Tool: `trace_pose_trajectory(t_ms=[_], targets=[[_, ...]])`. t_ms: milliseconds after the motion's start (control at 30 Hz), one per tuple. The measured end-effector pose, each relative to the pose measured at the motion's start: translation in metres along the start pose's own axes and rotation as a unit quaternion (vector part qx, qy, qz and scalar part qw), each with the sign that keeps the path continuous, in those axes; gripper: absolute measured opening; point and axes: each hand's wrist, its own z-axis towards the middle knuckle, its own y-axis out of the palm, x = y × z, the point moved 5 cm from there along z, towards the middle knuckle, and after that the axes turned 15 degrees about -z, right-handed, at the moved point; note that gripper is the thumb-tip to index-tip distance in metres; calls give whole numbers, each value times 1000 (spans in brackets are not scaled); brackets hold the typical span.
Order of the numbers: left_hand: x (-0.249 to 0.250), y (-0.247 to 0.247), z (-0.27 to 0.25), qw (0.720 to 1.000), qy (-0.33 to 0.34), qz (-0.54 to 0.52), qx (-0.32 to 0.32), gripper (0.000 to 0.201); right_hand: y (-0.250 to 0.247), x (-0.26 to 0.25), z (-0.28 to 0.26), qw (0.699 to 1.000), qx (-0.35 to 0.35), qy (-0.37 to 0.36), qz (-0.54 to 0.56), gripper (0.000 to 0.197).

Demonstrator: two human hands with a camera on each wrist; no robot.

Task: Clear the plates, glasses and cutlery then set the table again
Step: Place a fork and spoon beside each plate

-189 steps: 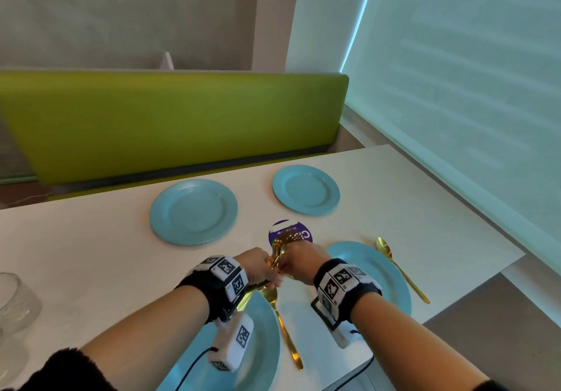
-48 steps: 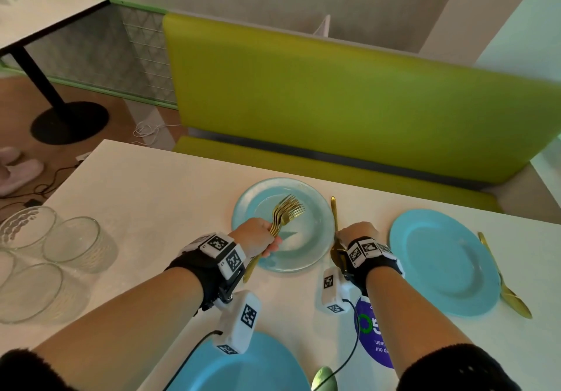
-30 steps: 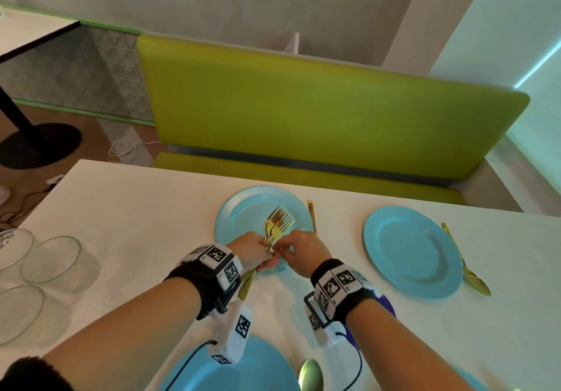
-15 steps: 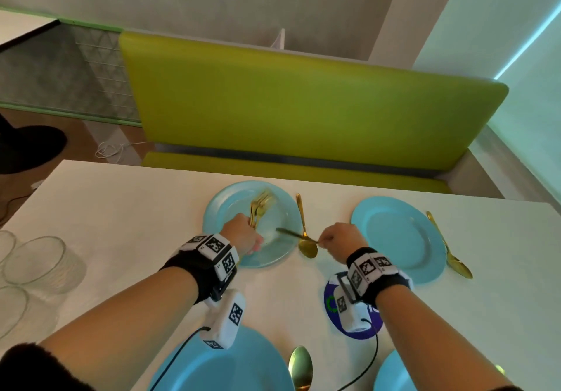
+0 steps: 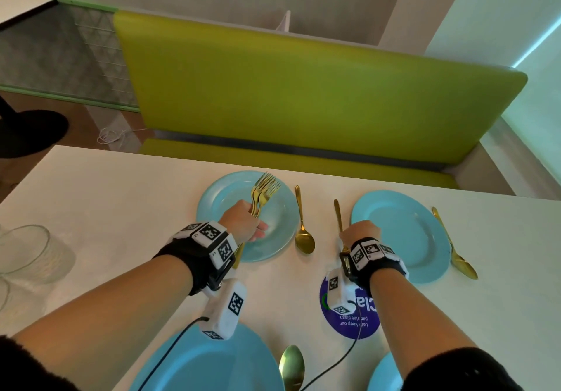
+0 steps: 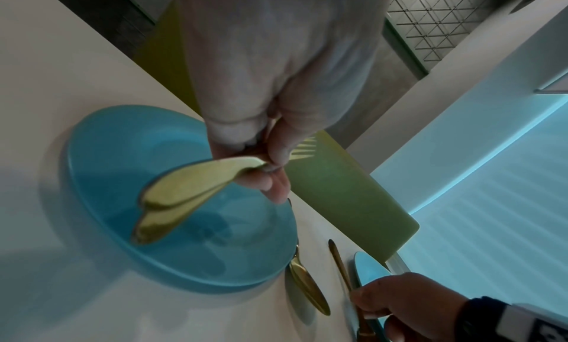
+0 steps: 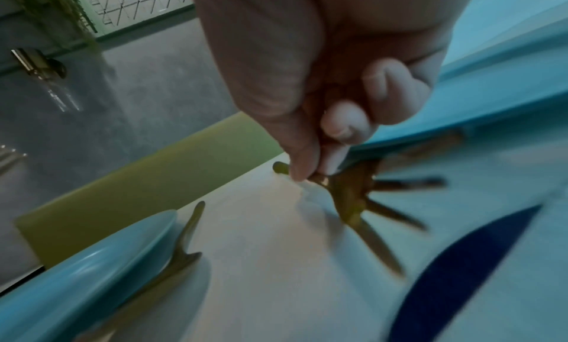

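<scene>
My left hand [image 5: 246,223] grips a bundle of gold forks [image 5: 265,187] by their handles [image 6: 184,194], tines pointing away, above the far left blue plate [image 5: 221,196]. My right hand [image 5: 361,232] pinches a single gold fork [image 5: 337,214] near its neck, low at the white table [image 5: 121,208]. This fork runs lengthwise just left of the far right blue plate [image 5: 403,238], its tines [image 7: 368,201] toward me. A gold spoon [image 5: 303,232] lies between the two plates, and another gold spoon [image 5: 452,248] lies right of the far right plate.
Two more blue plates sit at the near edge [image 5: 212,366] [image 5: 382,375] with a spoon [image 5: 291,366] between them. A purple round sticker [image 5: 352,317] is under my right wrist. Clear glasses [image 5: 27,254] stand at the left. A green bench [image 5: 303,93] backs the table.
My right hand took one fork from the bundle, carried it right past the spoon and brought it down beside the far right plate. My left hand stays over the far left plate.
</scene>
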Motion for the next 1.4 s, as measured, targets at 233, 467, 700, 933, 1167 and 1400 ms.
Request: trace_pose_trajectory(t_ms=[233,467,700,933,1167,1400], targets=[[-1,2,4,1000,-2,-17,-3,25,8,1,8,995,20,20,95,18],[-2,2,6,1000,-7,-21,-6,21,4,13,10,974,41,79,207,22],[0,2,3,1000,-6,-27,-10,16,1,19,8,976,33,80,199,23],[1,-2,0,999,-9,-36,-7,15,-7,3,7,985,48,47,162,20],[1,-6,1,999,-9,-41,-1,16,-14,-56,-9,995,21,-71,74,47],[-5,-17,3,998,-18,-52,12,20,3,-71,-5,989,-49,-82,113,29]])
